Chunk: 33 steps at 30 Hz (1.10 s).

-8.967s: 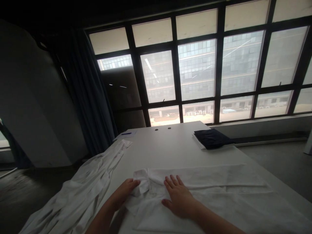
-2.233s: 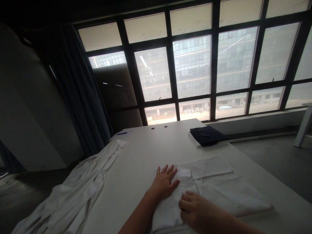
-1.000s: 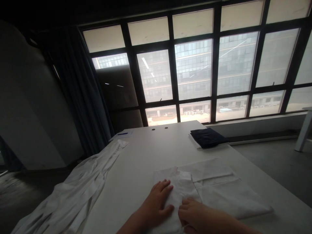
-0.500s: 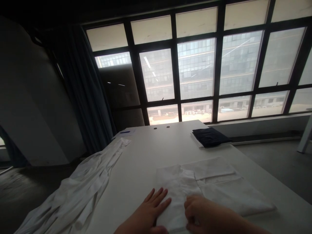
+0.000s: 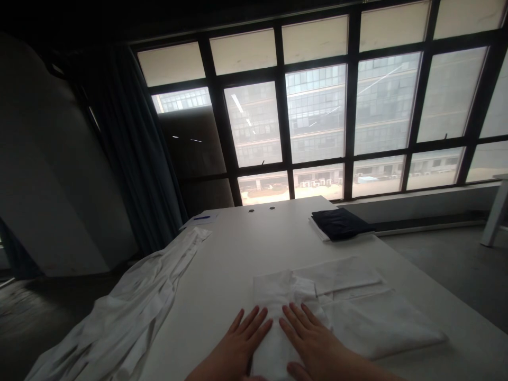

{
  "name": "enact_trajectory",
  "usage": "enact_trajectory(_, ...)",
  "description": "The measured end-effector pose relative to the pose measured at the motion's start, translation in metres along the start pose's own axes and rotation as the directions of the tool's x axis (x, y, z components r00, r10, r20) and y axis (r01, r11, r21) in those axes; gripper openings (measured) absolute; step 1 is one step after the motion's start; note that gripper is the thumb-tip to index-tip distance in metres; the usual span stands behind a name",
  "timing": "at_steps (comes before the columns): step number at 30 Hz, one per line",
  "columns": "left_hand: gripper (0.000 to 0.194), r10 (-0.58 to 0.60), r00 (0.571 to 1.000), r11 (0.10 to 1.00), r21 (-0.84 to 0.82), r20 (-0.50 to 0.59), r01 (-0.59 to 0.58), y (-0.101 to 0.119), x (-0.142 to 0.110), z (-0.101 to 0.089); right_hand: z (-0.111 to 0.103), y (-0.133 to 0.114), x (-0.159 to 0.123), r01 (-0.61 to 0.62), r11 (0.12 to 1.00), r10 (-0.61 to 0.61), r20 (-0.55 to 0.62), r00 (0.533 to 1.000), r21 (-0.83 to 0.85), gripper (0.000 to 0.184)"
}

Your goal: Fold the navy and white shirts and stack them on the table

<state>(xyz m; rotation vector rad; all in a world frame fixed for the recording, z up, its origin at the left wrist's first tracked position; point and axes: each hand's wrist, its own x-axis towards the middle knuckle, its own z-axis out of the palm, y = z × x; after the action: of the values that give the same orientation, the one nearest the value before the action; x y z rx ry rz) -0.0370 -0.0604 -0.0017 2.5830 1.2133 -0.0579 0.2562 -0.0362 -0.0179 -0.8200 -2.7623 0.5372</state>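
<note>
A white shirt (image 5: 357, 312), partly folded, lies flat on the white table in front of me. My left hand (image 5: 244, 341) rests at its left edge with the fingers stretched out flat. On the folded part nearer the middle lies my right hand (image 5: 313, 338), palm down, its fingers spread on the cloth. The fold's bunched end shows just beyond my right fingertips. Neither hand grips anything.
More white garments (image 5: 130, 291) lie heaped along the left edge of the table (image 5: 234, 254) and hang over it. Folded dark cloth (image 5: 341, 223) sits on white cloth at the back right. A blue pen (image 5: 201, 217) lies on paper at the far left corner.
My right hand has opened from a closed grip on the cloth and now lies flat, shifted slightly left. My left hand stays almost where it was.
</note>
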Motion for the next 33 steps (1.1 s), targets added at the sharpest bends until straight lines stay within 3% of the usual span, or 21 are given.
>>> enact_trajectory(3, 0.109, 0.001, 1.0, 1.0, -0.001, 0.031, -0.001, -0.006, -0.003, -0.001, -0.012, -0.004, -0.004, 0.011, 0.997, -0.013, 0.025, 1.0, 0.075, 0.082)
enact_trajectory(6, 0.109, 0.006, 0.998, 0.999, -0.034, 0.057, -0.004, -0.007, -0.004, -0.012, -0.028, -0.003, -0.002, -0.088, 0.99, 0.102, -0.131, 0.986, 0.108, 0.062)
enact_trajectory(8, 0.094, -0.033, 0.999, 0.998, -0.058, 0.034, 0.035, -0.002, 0.001, -0.024, -0.033, 0.005, 0.003, -0.155, 0.986, 0.164, -0.227, 0.96, 0.057, 0.058)
enact_trajectory(11, 0.052, -0.18, 0.972, 0.984, -0.034, -0.15, 0.176, 0.014, 0.026, -0.039, -0.027, 0.027, 0.01, -0.199, 0.98, 0.194, -0.15, 0.969, -0.02, 0.077)
enact_trajectory(13, 0.042, -0.193, 0.938, 0.981, -0.022, -0.287, 0.195, 0.025, 0.054, -0.041, -0.017, 0.041, 0.01, -0.214, 0.976, 0.21, -0.08, 0.974, -0.032, 0.085)
enact_trajectory(15, 0.056, -0.138, 0.934, 0.99, -0.022, -0.33, 0.138, 0.032, 0.085, -0.036, -0.007, 0.05, 0.008, -0.186, 0.982, 0.184, -0.064, 0.981, -0.036, 0.086)
enact_trajectory(17, 0.074, -0.13, 0.943, 0.991, -0.024, -0.305, 0.129, 0.034, 0.113, -0.026, -0.002, 0.055, 0.003, -0.148, 0.988, 0.144, -0.083, 0.986, -0.038, 0.081)
enact_trajectory(19, 0.08, -0.169, 0.953, 0.986, -0.039, -0.253, 0.164, 0.032, 0.132, -0.015, -0.004, 0.058, -0.001, -0.137, 0.99, 0.134, -0.096, 0.986, -0.027, 0.075)
enact_trajectory(24, 0.091, -0.168, 0.967, 0.985, -0.065, -0.19, 0.159, 0.023, 0.139, 0.0, -0.038, 0.085, -0.01, -0.205, 0.967, 0.205, 0.016, 0.979, 0.152, 0.066)
enact_trajectory(26, 0.102, -0.161, 0.971, 0.986, -0.063, -0.176, 0.152, 0.022, 0.136, -0.001, -0.058, 0.108, -0.017, -0.25, 0.938, 0.265, -0.032, 0.964, 0.24, 0.057)
enact_trajectory(28, 0.11, -0.175, 0.971, 0.984, -0.061, -0.16, 0.168, 0.023, 0.135, -0.003, -0.076, 0.136, -0.027, -0.371, 0.901, 0.409, -0.155, 0.899, 0.226, 0.048)
enact_trajectory(30, 0.114, -0.207, 0.968, 0.978, -0.058, -0.141, 0.201, 0.022, 0.135, -0.007, -0.091, 0.166, -0.04, -0.582, 0.803, 0.591, -0.29, 0.752, 0.128, 0.043)
enact_trajectory(33, 0.118, -0.259, 0.961, 0.966, -0.058, -0.098, 0.254, 0.016, 0.133, -0.013, -0.103, 0.201, -0.061, -0.767, 0.639, 0.722, -0.383, 0.576, 0.05, 0.043)
